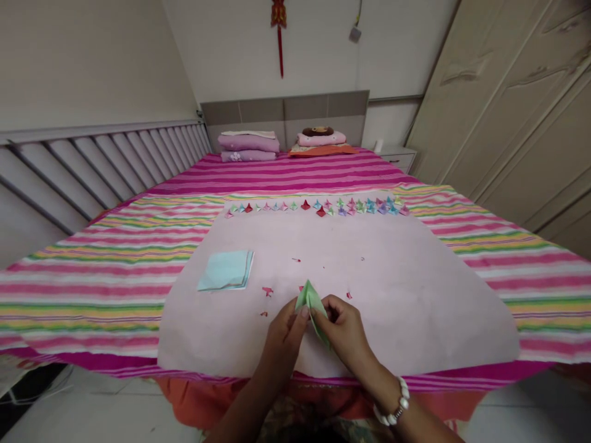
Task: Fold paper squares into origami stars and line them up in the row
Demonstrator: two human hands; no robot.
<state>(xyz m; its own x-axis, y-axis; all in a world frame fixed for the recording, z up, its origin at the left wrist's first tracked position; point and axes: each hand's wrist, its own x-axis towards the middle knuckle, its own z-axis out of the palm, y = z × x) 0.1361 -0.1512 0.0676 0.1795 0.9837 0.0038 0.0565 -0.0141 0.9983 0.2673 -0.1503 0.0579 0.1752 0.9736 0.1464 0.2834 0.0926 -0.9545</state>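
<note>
A light green sheet of folding paper [310,296], partly folded with a pointed top, is held between my two hands above the pale mat [415,295]. My left hand [289,326] pinches its left side, thumb in front. On the right side, my right hand [344,323] grips it with thumb and fingers; a lower corner sticks out below that hand. Small red paper scraps [268,291] lie left of the hands, and another red scrap [349,295] is to the right. Farther left rests a stack of light blue paper squares [226,269].
Several small folded paper pieces [305,205] in mixed colours line the mat's far edge. The mat lies on a striped bedspread [115,271]. Folded bedding [248,144] sits by the headboard [258,112]. A railing [106,160] runs along the left, a wardrobe [517,111] along the right.
</note>
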